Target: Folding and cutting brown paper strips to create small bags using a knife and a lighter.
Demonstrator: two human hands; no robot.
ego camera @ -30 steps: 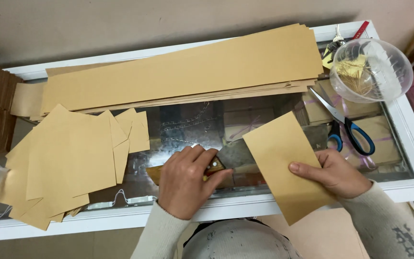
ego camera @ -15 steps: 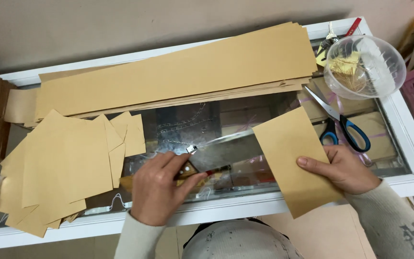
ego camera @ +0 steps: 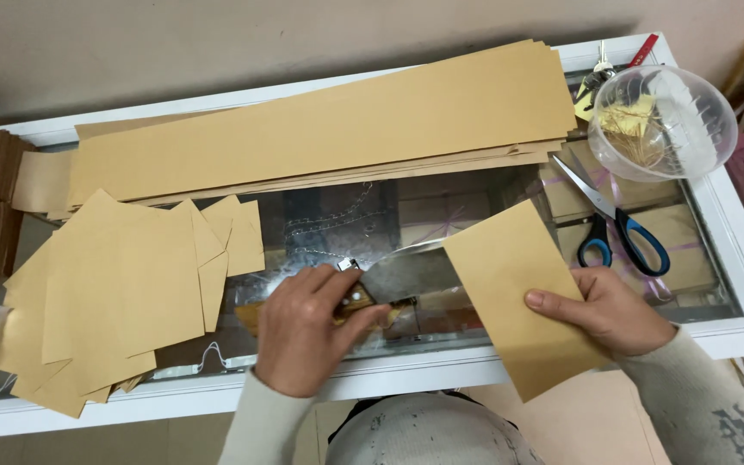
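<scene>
Glass forms the top of the white-framed counter [ego camera: 738, 258], the largest item in view and the work surface for everything else. Along its far side lies a stack of long brown paper strips [ego camera: 320, 129]; a loose pile of cut brown sheets [ego camera: 114, 293] covers the left end, several overhanging the near frame. At the right end stand a clear plastic bowl [ego camera: 660, 120] with pale scraps inside and, just beside it, a pair of blue-handled scissors [ego camera: 617, 226] lying flat on the glass. The piece being worked is a rectangular brown sheet [ego camera: 518, 293], angled across the near frame with its lower corner hanging past the edge. The right hand [ego camera: 609, 310] pins it with the thumb on top and the other fingers beneath or behind, a firm flat hold. The left hand [ego camera: 307, 327] is closed around the wooden handle of a broad-bladed knife [ego camera: 406, 277], whose blade lies flat and points right, its tip going under the sheet's left edge. For a clean result, the judgement is to keep the blade low and level in the fold, hold the sheet taut, and keep the holding thumb well apart from the blade's path. Whether the sheet is folded double cannot be told.
</scene>
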